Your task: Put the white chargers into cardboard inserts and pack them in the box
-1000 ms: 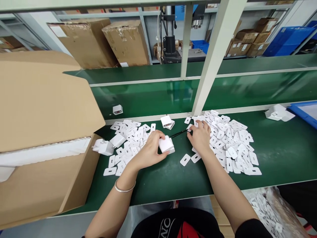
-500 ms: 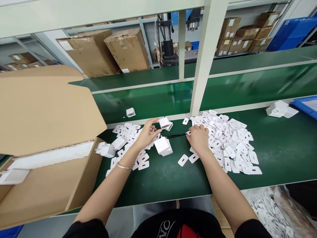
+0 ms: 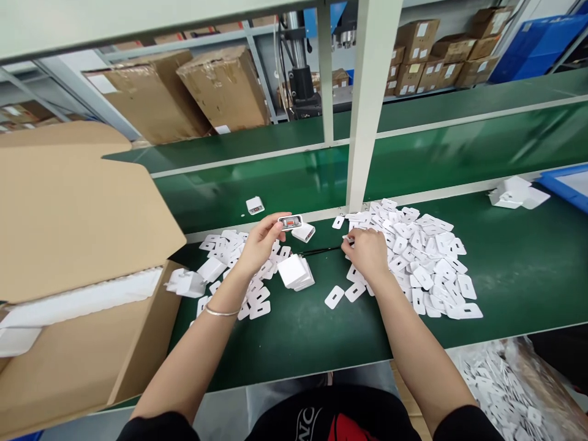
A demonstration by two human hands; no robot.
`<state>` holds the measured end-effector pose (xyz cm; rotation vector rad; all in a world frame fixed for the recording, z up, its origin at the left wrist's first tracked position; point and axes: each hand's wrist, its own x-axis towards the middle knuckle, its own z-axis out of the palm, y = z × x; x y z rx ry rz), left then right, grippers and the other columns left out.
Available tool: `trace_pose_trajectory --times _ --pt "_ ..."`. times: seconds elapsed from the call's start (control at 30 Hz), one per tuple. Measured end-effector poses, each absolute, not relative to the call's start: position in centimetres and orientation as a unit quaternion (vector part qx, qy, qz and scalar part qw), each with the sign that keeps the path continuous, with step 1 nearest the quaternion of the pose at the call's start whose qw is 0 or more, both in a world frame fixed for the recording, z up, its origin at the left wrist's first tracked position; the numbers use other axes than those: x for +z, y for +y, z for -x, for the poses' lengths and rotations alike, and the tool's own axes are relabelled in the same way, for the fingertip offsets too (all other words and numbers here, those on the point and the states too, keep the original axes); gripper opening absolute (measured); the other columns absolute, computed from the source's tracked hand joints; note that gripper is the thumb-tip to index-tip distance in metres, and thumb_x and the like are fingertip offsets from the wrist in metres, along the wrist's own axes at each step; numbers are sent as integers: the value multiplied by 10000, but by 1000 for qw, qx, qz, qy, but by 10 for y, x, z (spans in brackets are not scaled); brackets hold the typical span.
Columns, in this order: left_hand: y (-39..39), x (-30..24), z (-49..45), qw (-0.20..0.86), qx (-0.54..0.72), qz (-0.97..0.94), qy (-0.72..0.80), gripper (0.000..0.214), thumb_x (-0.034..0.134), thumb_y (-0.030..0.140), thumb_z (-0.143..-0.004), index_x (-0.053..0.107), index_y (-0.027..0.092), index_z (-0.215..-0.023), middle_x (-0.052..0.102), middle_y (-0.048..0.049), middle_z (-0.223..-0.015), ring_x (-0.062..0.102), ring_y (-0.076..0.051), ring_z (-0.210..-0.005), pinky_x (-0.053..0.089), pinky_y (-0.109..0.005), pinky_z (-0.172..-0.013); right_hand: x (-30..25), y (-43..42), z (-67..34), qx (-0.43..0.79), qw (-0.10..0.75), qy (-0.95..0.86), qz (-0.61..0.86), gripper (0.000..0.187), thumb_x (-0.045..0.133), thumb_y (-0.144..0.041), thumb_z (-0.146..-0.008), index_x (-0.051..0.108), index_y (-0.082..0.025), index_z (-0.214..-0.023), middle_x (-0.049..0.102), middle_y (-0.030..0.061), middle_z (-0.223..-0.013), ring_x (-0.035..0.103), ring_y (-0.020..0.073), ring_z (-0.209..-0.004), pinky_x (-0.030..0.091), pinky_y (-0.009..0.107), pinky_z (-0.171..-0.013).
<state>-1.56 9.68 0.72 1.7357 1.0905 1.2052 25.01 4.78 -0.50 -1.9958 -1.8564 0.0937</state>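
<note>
My left hand [image 3: 263, 240] grips a white charger housing [image 3: 291, 223], its open end facing me with orange and metal parts inside. My right hand [image 3: 366, 250] is at the left edge of a heap of white slotted cover plates [image 3: 420, 260]; thumb and fingertips pinch the edge of one small white plate [image 3: 346, 237], mostly hidden. A thin black tool like tweezers [image 3: 321, 250] lies between the hands, its right end near the right fingers. Another housing [image 3: 304, 232] lies just beyond it, and a few stacked white housings [image 3: 294, 271] sit nearer me.
A smaller heap of cover plates [image 3: 258, 303] lies under my left forearm. At left stands an open cardboard box [image 3: 142, 343], with white plug chargers [image 3: 186, 282] beside it. A post [image 3: 362, 110] rises at the bench's back. More white chargers [image 3: 517, 192] lie at far right.
My left hand has picked up a charger housing from the bench and turned its open end toward me. My right fingers have closed on a cover plate. The view has shifted slightly.
</note>
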Motion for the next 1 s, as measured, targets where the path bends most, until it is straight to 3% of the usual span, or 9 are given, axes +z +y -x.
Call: trace_pose_trajectory --times 0.1,0.2,0.27,0.33,0.47,0.6,0.83,1.0 --pt "80 20 12 379 495 -670 404 469 601 638 -989 748 241 -1189 718 -51 -934 611 -161 -734 544 -329 -730 -1 47 -250 25 248 -627 738 275 494 -173 -957 760 -157 -891 734 105 -776 650 262 -721 413 370 -690" --pt "65 29 5 344 488 -691 408 427 588 598 -1014 739 257 -1223 721 -62 -1028 618 -161 -760 554 -330 -747 4 44 -247 60 458 -561 687 270 510 -273 -984 757 -191 -914 731 71 -821 638 231 -735 470 363 -711" --pt "58 33 -4 310 465 -712 426 386 611 552 -1016 736 272 -1251 703 -66 -1071 630 -172 -805 560 -335 -775 7 43 -242 157 612 -500 592 234 611 -383 -959 760 -214 -895 730 50 -849 632 208 -753 513 356 -720" --pt "57 34 -16 296 444 -719 444 351 642 500 -1009 734 280 -1266 677 -69 -1101 640 -179 -833 561 -338 -790 7 43 -236 295 678 -444 506 260 729 -480 -887 772 -224 -894 724 30 -836 632 186 -740 546 349 -706" --pt "64 31 -37 343 448 -698 442 346 677 446 -994 723 265 -1286 646 -75 -1088 659 -189 -845 559 -355 -813 6 44 -223 446 677 -388 438 353 885 -526 -730 789 -227 -891 708 1 -780 645 163 -705 587 348 -703" --pt "68 29 -46 412 460 -675 404 357 643 470 -1013 719 248 -1282 676 -79 -1083 669 -200 -892 551 -372 -881 7 40 -218 420 687 -413 426 286 887 -473 -763 768 -231 -857 690 -13 -749 629 150 -675 566 324 -683" --pt "64 30 -49 415 450 -688 390 353 740 401 -954 712 244 -1269 696 -84 -1137 619 -185 -903 524 -347 -874 8 33 -217 352 680 -488 420 279 849 -457 -851 677 -237 -866 624 -20 -792 578 138 -701 529 295 -689" --pt "68 40 -49 481 411 -703 324 335 709 413 -977 709 233 -1259 683 -119 -1300 662 -224 -1045 544 -384 -934 6 37 -221 434 642 -493 395 504 868 -544 -812 623 -293 -1174 643 19 -1081 635 162 -847 572 309 -723"
